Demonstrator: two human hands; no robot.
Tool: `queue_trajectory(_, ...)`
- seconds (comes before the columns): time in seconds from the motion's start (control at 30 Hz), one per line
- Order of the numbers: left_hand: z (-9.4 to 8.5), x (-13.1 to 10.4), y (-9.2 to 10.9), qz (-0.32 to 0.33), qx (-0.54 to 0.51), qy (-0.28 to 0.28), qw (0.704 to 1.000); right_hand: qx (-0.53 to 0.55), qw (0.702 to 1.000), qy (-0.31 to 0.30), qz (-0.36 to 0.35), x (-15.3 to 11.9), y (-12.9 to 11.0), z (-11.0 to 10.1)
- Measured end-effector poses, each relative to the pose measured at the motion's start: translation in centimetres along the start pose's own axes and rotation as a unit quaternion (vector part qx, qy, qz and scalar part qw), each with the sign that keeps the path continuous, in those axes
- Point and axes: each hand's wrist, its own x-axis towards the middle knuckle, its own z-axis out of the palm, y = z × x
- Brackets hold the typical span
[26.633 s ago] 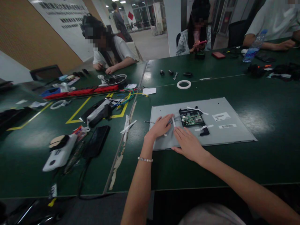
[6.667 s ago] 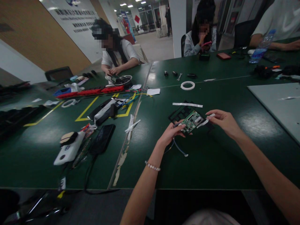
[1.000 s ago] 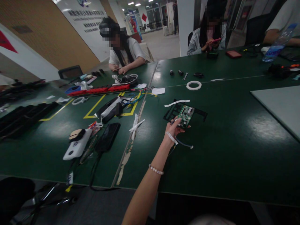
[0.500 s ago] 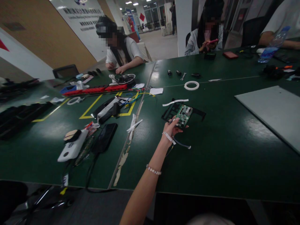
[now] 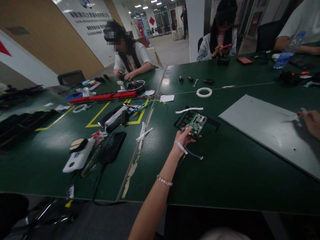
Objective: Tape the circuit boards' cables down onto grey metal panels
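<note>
My left hand grips a green circuit board between thumb and fingers, above a black plastic frame. A dark cable with a pale connector hangs below the board. At the right edge, my right hand is partly in view over a grey panel. Its fingers are pinched together near the panel's far side, and what they hold is too small to make out. A white tape strip lies just beyond the frame.
A tape roll, a small wrench and black parts lie further back. To the left are a black phone, a white device, a black case and red power strips. Several people sit across the table.
My right hand has come into view at the right edge. The grey panel has shifted left, closer to the black frame. My left hand still holds the board in nearly the same place.
</note>
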Motion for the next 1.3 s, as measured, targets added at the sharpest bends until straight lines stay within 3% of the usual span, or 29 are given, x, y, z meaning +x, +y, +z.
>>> queue_trajectory(0.37, -0.1, -0.1, -0.3, 0.014, -0.012, -0.022, 1.000, 0.059, 0.990, -0.092, -0.093, -0.6, -11.9, 2.1)
queue_trajectory(0.83, 0.1, -0.3, -0.1, 0.006, 0.050, -0.029, 0.998, 0.147, 0.957, -0.162, -0.192, -1.9, -23.0, 3.7)
queue_trajectory(1.2, -0.1, -0.6, -0.4, -0.002, 0.102, -0.109, 0.989, 0.252, 0.910, -0.231, -0.235, -5.1, -31.3, 3.9)
queue_trajectory(1.3, 0.0, -0.8, -0.4, -0.011, 0.121, -0.124, 0.985, 0.286, 0.904, -0.208, -0.240, -5.6, -32.5, 4.1)
